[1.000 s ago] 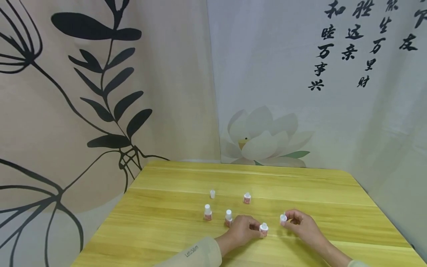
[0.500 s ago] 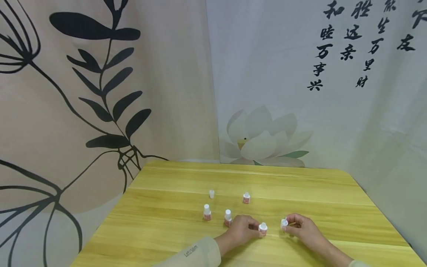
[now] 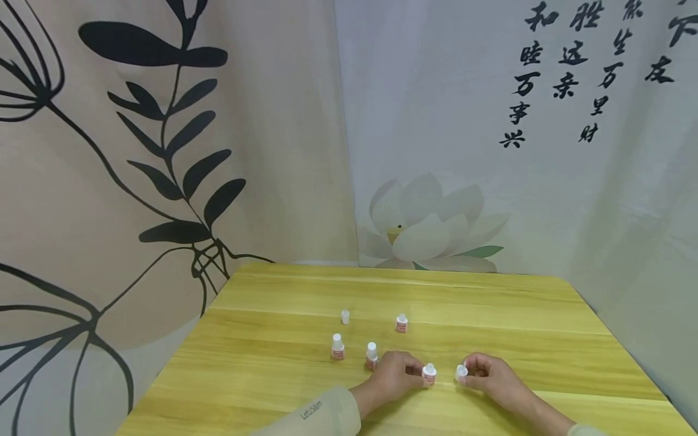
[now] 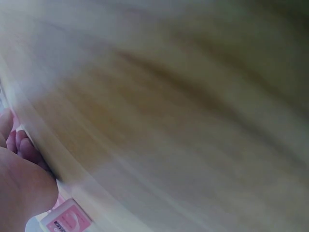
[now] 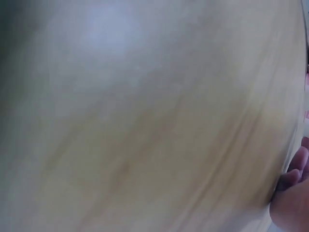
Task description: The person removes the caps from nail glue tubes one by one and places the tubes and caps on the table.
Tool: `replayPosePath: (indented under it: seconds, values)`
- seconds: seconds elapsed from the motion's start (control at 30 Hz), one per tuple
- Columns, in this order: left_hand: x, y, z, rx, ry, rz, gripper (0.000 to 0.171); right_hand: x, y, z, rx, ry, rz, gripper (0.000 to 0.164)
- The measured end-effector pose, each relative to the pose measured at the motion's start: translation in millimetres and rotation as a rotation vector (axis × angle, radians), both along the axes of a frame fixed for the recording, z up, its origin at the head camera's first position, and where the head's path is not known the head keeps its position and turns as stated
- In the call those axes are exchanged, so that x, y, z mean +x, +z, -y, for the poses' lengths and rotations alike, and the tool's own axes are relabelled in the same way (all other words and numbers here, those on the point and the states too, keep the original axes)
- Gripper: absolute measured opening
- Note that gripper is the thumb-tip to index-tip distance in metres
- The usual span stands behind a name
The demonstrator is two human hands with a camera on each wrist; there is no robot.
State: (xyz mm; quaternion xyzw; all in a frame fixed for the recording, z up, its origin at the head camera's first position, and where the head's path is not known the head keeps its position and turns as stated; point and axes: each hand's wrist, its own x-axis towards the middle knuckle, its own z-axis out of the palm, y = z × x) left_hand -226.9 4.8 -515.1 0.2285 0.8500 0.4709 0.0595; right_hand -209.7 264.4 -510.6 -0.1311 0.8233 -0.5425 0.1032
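Observation:
My left hand [image 3: 394,376] pinches a small white bottle [image 3: 429,374] with a pink label between thumb and fingers, upright on the table. A short white tip tops this bottle. A little to the right, my right hand [image 3: 498,380] holds a small white cap [image 3: 462,372] with thumb and fingertips, apart from the bottle. Just behind the left hand stands a bottle with a tall white cap [image 3: 372,356], partly hidden by it. In the left wrist view, a pink-labelled bottle [image 4: 70,217] shows beside the hand [image 4: 24,179]. The right wrist view catches only part of the hand [image 5: 292,193].
Another tall-capped bottle [image 3: 338,347] stands to the left on the wooden table [image 3: 272,375]. Farther back are a short-topped bottle [image 3: 402,323] and a loose white cap [image 3: 345,317]. A printed curtain [image 3: 294,151] hangs behind the table's far edge.
My right hand, with the white cap, has shifted slightly lower and nearer the bottle. My left hand keeps its hold on the bottle in the same spot.

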Motion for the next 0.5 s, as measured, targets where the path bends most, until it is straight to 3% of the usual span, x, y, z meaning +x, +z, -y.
replayPosePath:
  seconds: [0.5]
  values:
    - [-1.4,-1.9,-0.4,-0.01,-0.002,-0.011,0.014,0.5,-3.8,3.0,0.05,-0.008,0.002,0.021]
